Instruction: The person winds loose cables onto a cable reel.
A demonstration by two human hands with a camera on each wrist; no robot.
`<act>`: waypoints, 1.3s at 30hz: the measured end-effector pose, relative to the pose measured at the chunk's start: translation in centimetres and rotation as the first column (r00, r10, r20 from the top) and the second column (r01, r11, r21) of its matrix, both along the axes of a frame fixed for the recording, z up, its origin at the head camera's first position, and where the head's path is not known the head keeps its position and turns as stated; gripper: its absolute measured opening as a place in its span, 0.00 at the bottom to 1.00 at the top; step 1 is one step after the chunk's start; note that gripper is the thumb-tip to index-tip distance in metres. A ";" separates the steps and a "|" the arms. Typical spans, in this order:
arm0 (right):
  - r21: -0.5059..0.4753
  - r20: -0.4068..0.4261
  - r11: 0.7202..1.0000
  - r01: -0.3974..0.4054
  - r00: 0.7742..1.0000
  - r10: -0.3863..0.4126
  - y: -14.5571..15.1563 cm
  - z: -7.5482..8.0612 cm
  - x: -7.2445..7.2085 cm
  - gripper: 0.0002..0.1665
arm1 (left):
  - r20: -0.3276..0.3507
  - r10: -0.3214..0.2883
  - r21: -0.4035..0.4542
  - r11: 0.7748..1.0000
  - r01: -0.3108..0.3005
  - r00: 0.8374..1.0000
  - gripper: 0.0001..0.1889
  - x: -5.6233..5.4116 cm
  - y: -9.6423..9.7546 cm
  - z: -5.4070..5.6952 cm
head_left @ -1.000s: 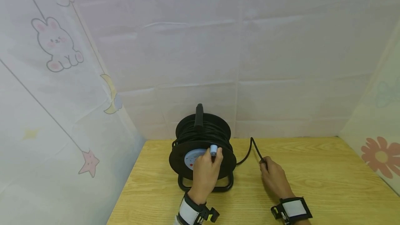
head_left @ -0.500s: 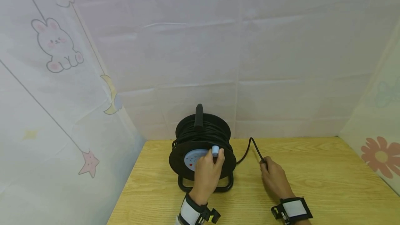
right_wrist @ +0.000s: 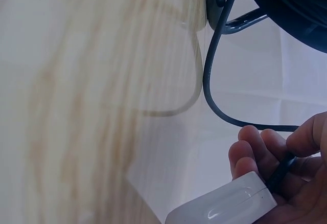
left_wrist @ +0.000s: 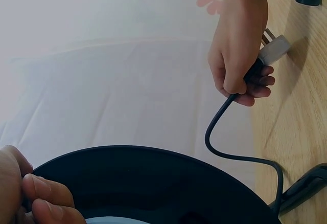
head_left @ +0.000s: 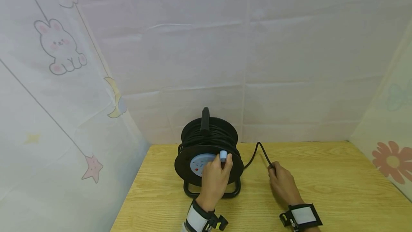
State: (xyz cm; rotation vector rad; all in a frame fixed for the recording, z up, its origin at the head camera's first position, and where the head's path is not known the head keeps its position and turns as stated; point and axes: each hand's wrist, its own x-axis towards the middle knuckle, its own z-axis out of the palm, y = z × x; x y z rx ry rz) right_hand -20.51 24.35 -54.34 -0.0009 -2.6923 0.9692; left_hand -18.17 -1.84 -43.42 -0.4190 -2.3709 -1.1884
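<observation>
A black cable reel stands on the table, wound with black cable. On its front disc, my left hand grips a light blue knob between thumb and fingers; the left wrist view shows only part of that hand. My right hand holds the cable's free end to the right of the reel, with fingers curled round it just behind the plug. The white plug sticks out of this hand, its metal pins visible in the left wrist view. A slack cable loop runs between reel and right hand.
The reel has a black upright handle and a tubular foot frame. Beneath it lies a wood-grain table. Pale sheets with printed figures form walls behind and at both sides.
My left hand and the knob have shifted slightly to the right and down over the disc. The right hand stays in place with the cable.
</observation>
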 end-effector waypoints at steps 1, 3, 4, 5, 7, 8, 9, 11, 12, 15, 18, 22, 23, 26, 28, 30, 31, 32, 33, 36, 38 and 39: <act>0.000 -0.002 1.000 -0.001 1.000 0.001 0.0 0.0 0.0 0.14 | -0.002 0.000 0.000 1.000 0.000 1.000 0.25 0.0 0.0 0.0; 0.002 -0.008 1.000 0.000 1.000 0.000 0.0 0.0 0.0 0.14 | -0.007 0.001 0.000 1.000 -0.001 1.000 0.25 0.0 0.1 0.0; 0.003 -0.011 1.000 0.000 1.000 0.000 0.0 0.0 0.0 0.14 | -0.010 0.003 0.000 1.000 -0.003 1.000 0.25 0.0 0.1 0.0; 0.004 -0.014 1.000 0.000 1.000 0.000 0.0 0.0 0.0 0.14 | -0.012 0.003 0.001 1.000 -0.003 1.000 0.25 0.0 0.1 0.0; 0.005 -0.015 1.000 0.003 1.000 -0.002 0.0 0.0 0.0 0.13 | -0.016 0.004 0.001 1.000 -0.004 1.000 0.25 0.0 0.2 0.0; 0.003 -0.015 1.000 0.004 1.000 -0.004 0.0 0.0 0.0 0.13 | -0.016 0.004 0.000 1.000 -0.004 1.000 0.25 -0.1 0.2 -0.1; 0.002 -0.015 1.000 0.005 1.000 -0.005 0.0 0.0 0.0 0.13 | -0.016 0.005 -0.001 1.000 -0.005 1.000 0.25 -0.1 0.2 -0.1; -0.002 -0.012 1.000 0.007 1.000 -0.007 0.0 0.0 -0.1 0.13 | -0.012 0.003 -0.004 1.000 -0.003 1.000 0.24 -0.1 0.2 -0.1; -0.004 -0.011 1.000 0.009 1.000 -0.009 0.0 0.0 -0.1 0.13 | -0.011 0.002 -0.005 1.000 -0.002 1.000 0.24 -0.1 0.2 -0.1; -0.009 -0.010 1.000 0.012 1.000 -0.012 0.0 -0.1 -0.2 0.13 | -0.004 -0.001 -0.006 1.000 0.001 1.000 0.24 -0.1 0.2 -0.1; -0.012 -0.008 1.000 0.015 1.000 -0.015 0.0 -0.2 -0.3 0.14 | 0.002 -0.004 0.001 1.000 0.004 1.000 0.24 -0.1 0.3 -0.1; -0.010 0.001 1.000 0.019 1.000 -0.019 0.1 -0.3 -0.3 0.15 | 0.002 -0.005 0.007 1.000 0.005 1.000 0.23 -0.1 0.3 -0.1; -0.009 0.006 1.000 0.020 1.000 -0.020 0.1 -0.3 -0.3 0.15 | 0.001 -0.006 0.007 1.000 0.006 1.000 0.23 -0.1 0.3 -0.2; -0.006 0.017 1.000 0.024 1.000 -0.024 0.1 -0.3 -0.3 0.16 | -0.003 -0.004 0.000 1.000 0.004 1.000 0.23 0.0 0.3 -0.2; -0.004 0.021 1.000 0.027 0.999 -0.027 0.1 -0.2 -0.2 0.16 | -0.002 -0.003 -0.003 1.000 0.003 1.000 0.23 0.0 0.4 -0.3; -0.004 0.022 1.000 0.031 0.999 -0.031 0.1 -0.1 -0.2 0.16 | -0.005 -0.002 -0.004 1.000 0.002 1.000 0.24 0.0 0.4 -0.4; -0.005 0.022 1.000 0.031 0.999 -0.031 0.1 -0.1 -0.2 0.16 | -0.009 0.000 -0.006 1.000 0.000 1.000 0.24 0.0 0.4 -0.4; -0.007 0.022 0.999 0.031 0.999 -0.031 0.1 0.0 -0.1 0.15 | -0.012 0.001 -0.007 1.000 -0.001 1.000 0.24 -0.1 0.4 -0.5; -0.008 0.021 0.999 0.032 0.999 -0.032 0.1 0.1 -0.1 0.15 | -0.017 0.002 -0.008 1.000 -0.002 1.000 0.24 -0.1 0.5 -0.5; -0.004 0.011 1.000 0.030 1.000 -0.029 0.2 0.1 0.0 0.15 | -0.027 0.002 -0.005 1.000 -0.002 1.000 0.24 -0.1 0.6 -0.6; 0.002 -0.003 1.000 0.028 1.000 -0.028 0.2 0.1 0.0 0.16 | -0.023 0.001 -0.004 1.000 -0.001 1.000 0.24 -0.1 0.6 -0.6; 0.005 -0.012 1.000 0.028 1.000 -0.027 0.2 0.1 0.0 0.16 | -0.021 -0.002 -0.003 1.000 0.002 1.000 0.24 -0.2 0.6 -0.6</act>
